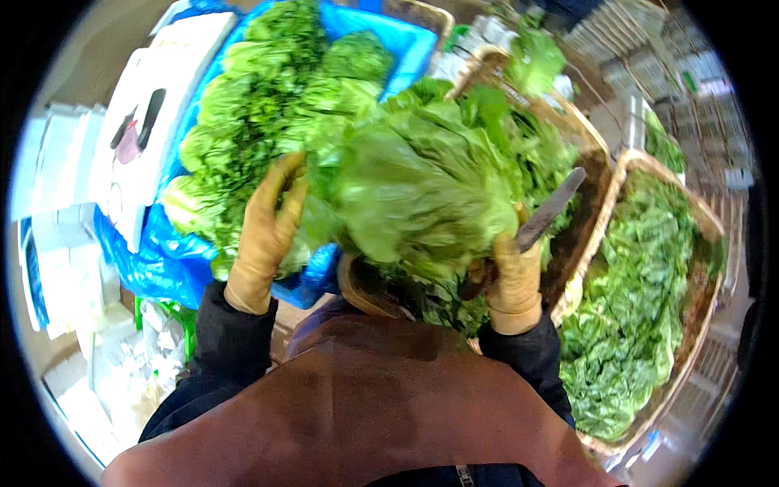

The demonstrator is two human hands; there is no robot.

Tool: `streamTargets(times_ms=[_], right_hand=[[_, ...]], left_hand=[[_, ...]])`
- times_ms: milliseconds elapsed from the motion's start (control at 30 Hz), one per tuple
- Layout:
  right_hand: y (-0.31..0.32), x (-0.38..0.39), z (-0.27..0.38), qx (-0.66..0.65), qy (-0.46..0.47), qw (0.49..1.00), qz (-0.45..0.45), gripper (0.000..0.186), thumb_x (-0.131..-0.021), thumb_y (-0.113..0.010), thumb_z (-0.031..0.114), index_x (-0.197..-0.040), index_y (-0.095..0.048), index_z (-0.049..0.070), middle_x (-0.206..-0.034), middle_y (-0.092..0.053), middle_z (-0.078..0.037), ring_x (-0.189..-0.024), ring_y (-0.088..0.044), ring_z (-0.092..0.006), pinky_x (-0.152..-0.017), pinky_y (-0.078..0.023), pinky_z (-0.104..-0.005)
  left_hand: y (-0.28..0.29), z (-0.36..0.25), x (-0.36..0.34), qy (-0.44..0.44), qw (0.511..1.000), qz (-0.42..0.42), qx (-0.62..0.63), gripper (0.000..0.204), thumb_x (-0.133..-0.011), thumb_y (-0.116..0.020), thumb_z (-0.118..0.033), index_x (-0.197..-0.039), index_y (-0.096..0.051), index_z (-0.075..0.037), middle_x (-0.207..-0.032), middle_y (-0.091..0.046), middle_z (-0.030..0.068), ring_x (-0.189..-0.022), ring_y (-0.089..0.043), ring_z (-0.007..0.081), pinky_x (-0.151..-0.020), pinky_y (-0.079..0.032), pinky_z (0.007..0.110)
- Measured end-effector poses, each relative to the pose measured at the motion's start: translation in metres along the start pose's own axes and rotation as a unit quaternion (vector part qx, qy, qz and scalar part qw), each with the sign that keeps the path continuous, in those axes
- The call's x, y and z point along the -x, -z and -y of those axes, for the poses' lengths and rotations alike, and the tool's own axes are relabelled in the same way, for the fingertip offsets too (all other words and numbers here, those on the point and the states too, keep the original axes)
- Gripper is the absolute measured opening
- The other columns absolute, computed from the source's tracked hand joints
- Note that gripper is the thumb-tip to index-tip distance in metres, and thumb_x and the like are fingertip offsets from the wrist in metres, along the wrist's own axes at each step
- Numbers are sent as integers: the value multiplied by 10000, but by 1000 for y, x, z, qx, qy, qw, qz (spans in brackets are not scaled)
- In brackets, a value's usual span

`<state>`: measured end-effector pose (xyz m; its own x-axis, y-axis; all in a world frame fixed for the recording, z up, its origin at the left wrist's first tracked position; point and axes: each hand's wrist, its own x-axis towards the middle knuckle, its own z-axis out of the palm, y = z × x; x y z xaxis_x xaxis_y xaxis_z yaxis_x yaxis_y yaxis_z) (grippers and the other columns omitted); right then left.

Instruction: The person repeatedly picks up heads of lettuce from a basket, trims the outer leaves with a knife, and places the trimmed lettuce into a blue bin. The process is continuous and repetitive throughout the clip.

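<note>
A large head of green lettuce point(422, 183) is held up in front of me, slightly blurred. My right hand point(517, 280), in a yellowish glove, closes round a knife at the lettuce's lower right side. The knife's dark, stained blade point(553, 209) points up and to the right; its handle is hidden in the hand. At the lettuce's left side my left hand point(272, 223), gloved the same way, has its fingers raised and apart, close to the outer leaves. Whether it touches them I cannot tell.
Left of centre, a crate lined with blue plastic point(414, 40) holds rows of lettuce. Worn crates stand to the right, one point(596, 150) behind the lettuce and another point(625, 162) full of loose leaves. A white board point(154, 69) at the far left carries a dark-handled tool point(151, 118).
</note>
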<state>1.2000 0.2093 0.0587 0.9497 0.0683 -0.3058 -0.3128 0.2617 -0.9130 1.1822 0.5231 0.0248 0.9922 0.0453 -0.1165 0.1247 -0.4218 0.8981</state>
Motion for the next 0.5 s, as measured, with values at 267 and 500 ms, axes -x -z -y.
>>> streamTargets(times_ms=[267, 500], right_hand=[[-151, -89, -184, 270, -8, 932, 243, 856, -802, -842, 329, -1463, -395, 19, -1192, -673, -194, -1030, -666, -257, -885, -520, -344], [-140, -70, -111, 337, -17, 906, 257, 700, -778, -823, 309, -1344, -550, 1, -1199, -664, -256, -1120, -647, -373, -943, -498, -412]], left_hand=[[51, 67, 88, -165, 958, -93, -218, 292, -775, -768, -119, -1046, -713, -29, -981, -711, 153, -939, -686, 355, -852, -549, 436], [48, 78, -18, -182, 932, -27, -311, 416, -833, -727, -317, -1179, -672, -91, -1214, -645, 147, -1169, -557, 419, -972, -452, 506]])
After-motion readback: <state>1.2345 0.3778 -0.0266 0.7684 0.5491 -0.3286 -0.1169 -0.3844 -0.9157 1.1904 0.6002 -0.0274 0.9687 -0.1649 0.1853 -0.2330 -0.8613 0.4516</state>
